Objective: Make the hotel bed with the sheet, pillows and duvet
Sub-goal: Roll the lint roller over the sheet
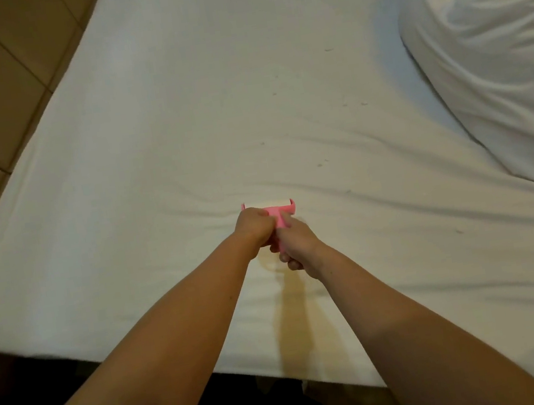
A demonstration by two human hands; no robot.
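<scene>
Fingers (289, 264) of the right hand (298, 248) and left hand (251, 227) are clamped round a pink handled tool (279, 216), held down on the spread sheet (176, 112), presumably to lift specks (322, 163). The duvet (499, 70) is heaped aside at right, leaving the sheet exposed.

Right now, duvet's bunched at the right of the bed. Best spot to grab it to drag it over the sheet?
Likely the duvet by its rounded edge facing the bare sheet, approached from the bed's middle: that edge lies exposed on top, the rest heaps away rightward. The left hand and right hand grip the pink roller, so free them first.
</scene>
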